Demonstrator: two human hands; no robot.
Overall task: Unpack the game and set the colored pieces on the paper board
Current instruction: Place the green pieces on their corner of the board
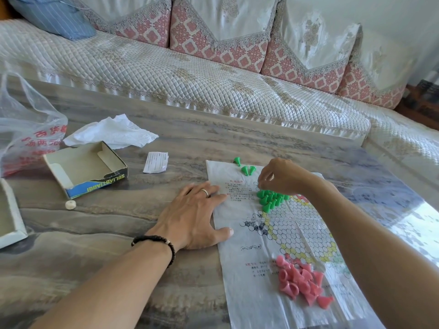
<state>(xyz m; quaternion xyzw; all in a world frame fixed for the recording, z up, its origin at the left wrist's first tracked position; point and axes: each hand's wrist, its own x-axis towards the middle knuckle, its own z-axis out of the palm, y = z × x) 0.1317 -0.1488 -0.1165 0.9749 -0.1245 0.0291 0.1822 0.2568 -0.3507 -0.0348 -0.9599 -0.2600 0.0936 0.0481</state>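
My left hand (192, 213) lies flat and open, pinning the paper board (301, 233); my right hand (278, 178) pinches above the green pieces (270, 200), whether holding one I cannot tell. Box (88, 168) emptied; pink pieces (300, 281) remain bagged, unplaced.

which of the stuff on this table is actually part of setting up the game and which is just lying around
Part of the job:
paper board
green pieces, some near the board's far edge
pink pieces, heaped on the board's near end
open game box, now empty
left hand, flat on the board's edge
right hand, over the green pieces

Just lying about:
plastic bag
crumpled tissue
folded paper slip
small white disc
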